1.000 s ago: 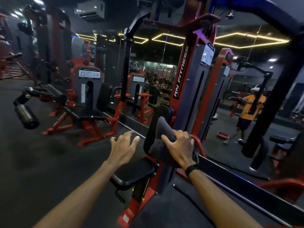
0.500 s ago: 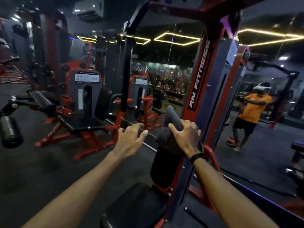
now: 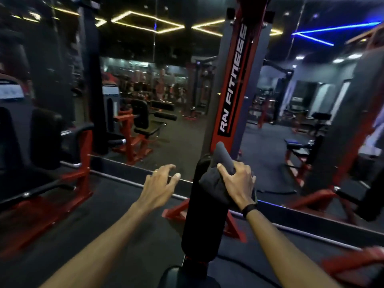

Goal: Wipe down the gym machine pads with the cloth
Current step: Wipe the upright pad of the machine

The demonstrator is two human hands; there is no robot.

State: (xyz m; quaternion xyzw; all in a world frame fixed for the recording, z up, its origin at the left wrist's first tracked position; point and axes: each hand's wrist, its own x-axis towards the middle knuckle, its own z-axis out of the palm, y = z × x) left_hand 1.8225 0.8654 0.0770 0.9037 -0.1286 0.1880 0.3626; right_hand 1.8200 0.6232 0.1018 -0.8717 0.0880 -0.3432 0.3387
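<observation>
Mirror (image 3: 166, 142) behind; right hand (image 3: 239, 183) presses cloth (image 3: 212, 181) atop pad (image 3: 197, 221).

A gym: weight machines (image 3: 133, 129), padded seats (image 3: 45, 140), wall mirror (image 3: 166, 90).

Dim room, dark floor and walls. Yellow LED strips (image 3: 145, 24) in hexagon outlines glow high above the left hand (image 3: 160, 183); a blue LED strip (image 3: 332, 30) up beyond the right hand (image 3: 239, 183). Motion blur smears the edges, worst far right. Wide-angle bending at the borders. Mirror reflections grainy.
</observation>
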